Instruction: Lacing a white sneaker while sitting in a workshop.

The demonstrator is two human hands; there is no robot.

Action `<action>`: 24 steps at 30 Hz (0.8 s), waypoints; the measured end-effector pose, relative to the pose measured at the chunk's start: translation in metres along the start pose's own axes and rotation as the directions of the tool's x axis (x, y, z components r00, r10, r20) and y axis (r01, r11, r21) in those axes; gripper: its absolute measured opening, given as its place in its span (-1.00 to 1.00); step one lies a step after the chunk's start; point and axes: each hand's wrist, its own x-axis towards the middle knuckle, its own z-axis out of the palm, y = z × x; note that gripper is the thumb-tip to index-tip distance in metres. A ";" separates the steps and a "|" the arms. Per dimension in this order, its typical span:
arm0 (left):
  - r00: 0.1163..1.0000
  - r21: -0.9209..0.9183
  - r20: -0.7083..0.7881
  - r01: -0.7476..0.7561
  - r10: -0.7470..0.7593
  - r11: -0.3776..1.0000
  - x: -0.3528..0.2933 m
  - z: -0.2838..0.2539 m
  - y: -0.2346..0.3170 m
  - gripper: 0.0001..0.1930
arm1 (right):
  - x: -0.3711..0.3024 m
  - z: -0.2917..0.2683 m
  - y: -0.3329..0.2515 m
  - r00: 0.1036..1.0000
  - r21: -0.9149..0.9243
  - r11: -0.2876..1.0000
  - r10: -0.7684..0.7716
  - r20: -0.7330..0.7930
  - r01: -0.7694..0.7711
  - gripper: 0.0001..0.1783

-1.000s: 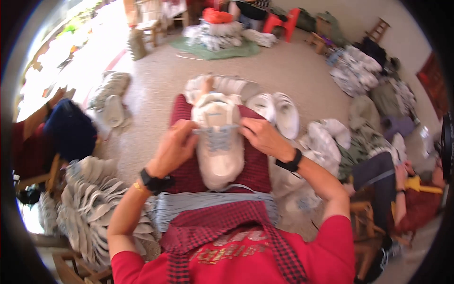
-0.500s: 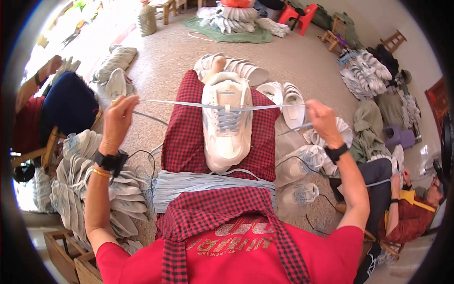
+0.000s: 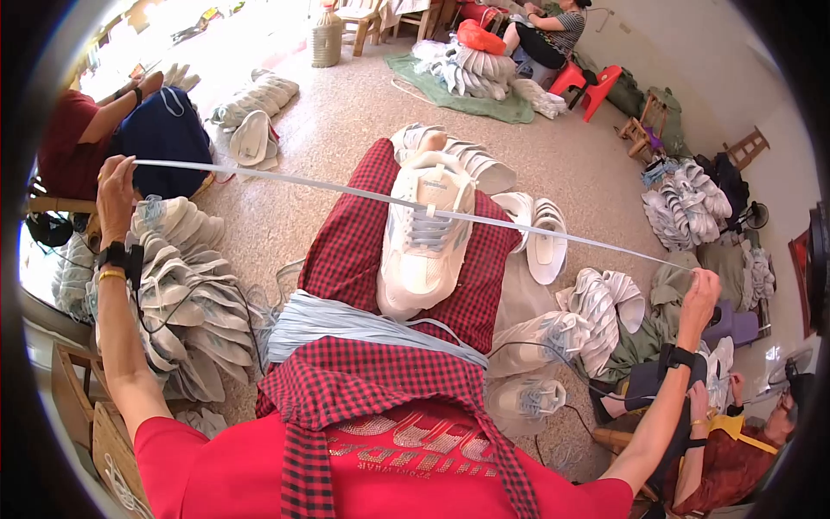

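Observation:
A white sneaker (image 3: 415, 274) lies on my lap over the red-and-black checked apron (image 3: 337, 251), toe toward me. Pale blue lacing crosses its lower eyelets. From the shoe's tongue loop, a light blue shoelace (image 3: 303, 188) stretches taut to both sides. My left hand (image 3: 116, 189), raised far out to the left, pinches one end. The other end is pinched in my right hand (image 3: 699, 296), held out to the right and lower. A thick bundle of light blue laces (image 3: 346, 331) lies across my lap near my waist.
White shoe uppers (image 3: 186, 294) are stacked at my left. At my right stand laced shoes (image 3: 529, 402) and more uppers (image 3: 546, 246). A co-worker (image 3: 735, 458) sits at the right, another (image 3: 73, 143) at the left, a third (image 3: 558, 35) at the back. Dark cords run by both sides.
Both my hands have spread wider apart, drawing the lace out longer through the shoe's tongue loop. The view has shifted, showing more of the room's back. The shoe stays on my lap.

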 end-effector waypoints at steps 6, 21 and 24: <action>0.921 -0.280 -0.179 0.290 -0.347 0.915 -0.006 0.010 0.059 -0.83 | -0.004 -0.009 -0.108 0.762 0.540 0.726 0.610 -0.217 -0.427 -0.74; 0.722 -0.685 0.686 0.682 0.091 -0.256 0.029 0.051 0.395 -0.83 | 0.038 0.024 -0.389 0.782 0.734 -0.309 -0.054 0.621 -0.605 -0.87; 0.643 -0.615 0.753 0.763 0.142 -0.198 0.020 0.043 0.398 -0.78 | 0.032 0.027 -0.386 0.756 0.701 -0.323 -0.074 0.651 -0.635 -0.90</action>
